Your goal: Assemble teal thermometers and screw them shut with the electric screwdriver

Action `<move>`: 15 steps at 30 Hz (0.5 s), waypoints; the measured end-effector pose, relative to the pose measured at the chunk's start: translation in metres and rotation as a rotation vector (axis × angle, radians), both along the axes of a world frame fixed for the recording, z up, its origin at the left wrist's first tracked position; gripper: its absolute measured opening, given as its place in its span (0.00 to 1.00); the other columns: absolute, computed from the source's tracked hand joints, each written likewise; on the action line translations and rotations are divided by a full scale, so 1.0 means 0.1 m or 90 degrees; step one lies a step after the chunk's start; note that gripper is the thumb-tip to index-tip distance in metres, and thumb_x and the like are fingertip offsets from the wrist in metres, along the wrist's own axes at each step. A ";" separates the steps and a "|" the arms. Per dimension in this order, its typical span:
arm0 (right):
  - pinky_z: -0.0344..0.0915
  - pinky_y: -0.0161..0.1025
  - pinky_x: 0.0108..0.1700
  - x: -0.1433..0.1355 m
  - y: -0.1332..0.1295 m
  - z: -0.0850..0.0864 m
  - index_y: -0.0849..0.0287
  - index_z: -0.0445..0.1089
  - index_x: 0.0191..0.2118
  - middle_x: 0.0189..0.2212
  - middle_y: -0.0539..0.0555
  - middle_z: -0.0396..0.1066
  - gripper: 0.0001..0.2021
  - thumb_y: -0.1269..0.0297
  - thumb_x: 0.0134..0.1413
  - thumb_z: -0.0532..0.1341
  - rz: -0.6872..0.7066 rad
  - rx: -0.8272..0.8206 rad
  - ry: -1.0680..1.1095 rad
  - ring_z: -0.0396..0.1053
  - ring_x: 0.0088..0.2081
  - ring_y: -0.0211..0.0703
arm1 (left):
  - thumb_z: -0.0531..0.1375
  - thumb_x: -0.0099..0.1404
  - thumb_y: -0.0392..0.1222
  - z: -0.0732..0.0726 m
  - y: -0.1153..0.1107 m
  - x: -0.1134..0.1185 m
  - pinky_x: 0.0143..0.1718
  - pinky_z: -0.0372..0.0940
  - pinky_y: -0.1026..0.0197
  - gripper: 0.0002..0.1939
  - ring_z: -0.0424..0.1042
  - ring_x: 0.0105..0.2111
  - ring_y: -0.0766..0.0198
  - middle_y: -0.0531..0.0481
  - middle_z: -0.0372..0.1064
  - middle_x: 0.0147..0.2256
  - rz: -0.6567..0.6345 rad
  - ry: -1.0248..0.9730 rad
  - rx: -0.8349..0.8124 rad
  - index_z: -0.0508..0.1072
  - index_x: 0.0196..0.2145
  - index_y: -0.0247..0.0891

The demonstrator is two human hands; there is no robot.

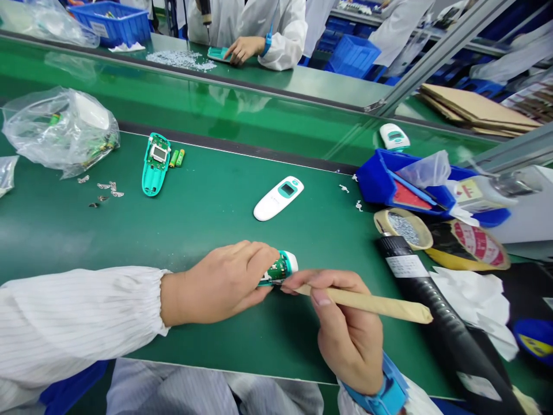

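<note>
My left hand (224, 282) is wrapped over a teal and white device (280, 266), whose green circuit board shows at the open end. A thin tool with a tan, tape-wrapped handle (375, 304) is pinched in my right hand (345, 323); its tip meets the near edge of the device, partly hidden by my fingers. Beyond my hands lies a closed white device (279, 198) with a small screen. Farther left, an opened teal shell (156, 164) with a circuit board rests beside two green batteries (177, 158).
Small metal pieces (113, 189) and a plastic bag (63, 132) lie at left. On the right are a blue bin (380, 181), a dish of screws (404, 227) and a black electric screwdriver (444, 323). Past a clear barrier, a person works.
</note>
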State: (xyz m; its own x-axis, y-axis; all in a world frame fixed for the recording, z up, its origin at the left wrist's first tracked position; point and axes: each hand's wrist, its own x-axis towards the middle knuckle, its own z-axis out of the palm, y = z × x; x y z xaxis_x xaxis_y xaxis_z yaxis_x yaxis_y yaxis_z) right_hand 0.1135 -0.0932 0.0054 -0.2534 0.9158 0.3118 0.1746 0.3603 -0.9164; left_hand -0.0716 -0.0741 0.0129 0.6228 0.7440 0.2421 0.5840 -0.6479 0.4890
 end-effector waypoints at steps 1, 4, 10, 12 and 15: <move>0.68 0.40 0.37 0.00 0.00 0.00 0.56 0.60 0.39 0.31 0.52 0.68 0.06 0.70 0.58 0.49 -0.002 0.002 0.001 0.69 0.34 0.40 | 0.53 0.61 0.37 0.00 0.00 0.00 0.40 0.65 0.57 0.13 0.67 0.43 0.58 0.42 0.66 0.43 0.001 0.000 0.000 0.58 0.44 0.32; 0.68 0.39 0.37 -0.01 0.00 0.01 0.56 0.60 0.38 0.31 0.53 0.68 0.05 0.70 0.58 0.50 -0.007 0.006 0.003 0.69 0.34 0.40 | 0.53 0.61 0.37 0.00 0.00 0.01 0.40 0.64 0.57 0.13 0.66 0.42 0.57 0.42 0.66 0.42 0.004 0.000 0.000 0.58 0.44 0.32; 0.68 0.40 0.36 -0.01 0.01 0.01 0.56 0.60 0.38 0.31 0.53 0.68 0.05 0.70 0.58 0.49 0.003 0.006 -0.013 0.69 0.34 0.40 | 0.53 0.61 0.37 0.01 0.01 0.00 0.40 0.64 0.58 0.13 0.66 0.42 0.59 0.43 0.65 0.42 0.006 -0.007 -0.024 0.57 0.43 0.33; 0.68 0.40 0.36 -0.01 0.01 0.01 0.56 0.60 0.38 0.31 0.53 0.68 0.05 0.71 0.58 0.49 -0.002 0.015 -0.024 0.69 0.34 0.41 | 0.53 0.61 0.37 0.02 0.02 0.00 0.38 0.64 0.60 0.12 0.67 0.40 0.60 0.44 0.65 0.40 0.012 -0.013 -0.036 0.57 0.43 0.34; 0.68 0.41 0.35 -0.01 0.01 0.02 0.57 0.60 0.38 0.30 0.53 0.68 0.05 0.71 0.58 0.49 -0.008 0.022 -0.030 0.68 0.33 0.41 | 0.53 0.61 0.39 0.03 0.02 0.00 0.34 0.63 0.61 0.11 0.67 0.36 0.61 0.46 0.64 0.37 0.022 -0.006 -0.045 0.58 0.41 0.34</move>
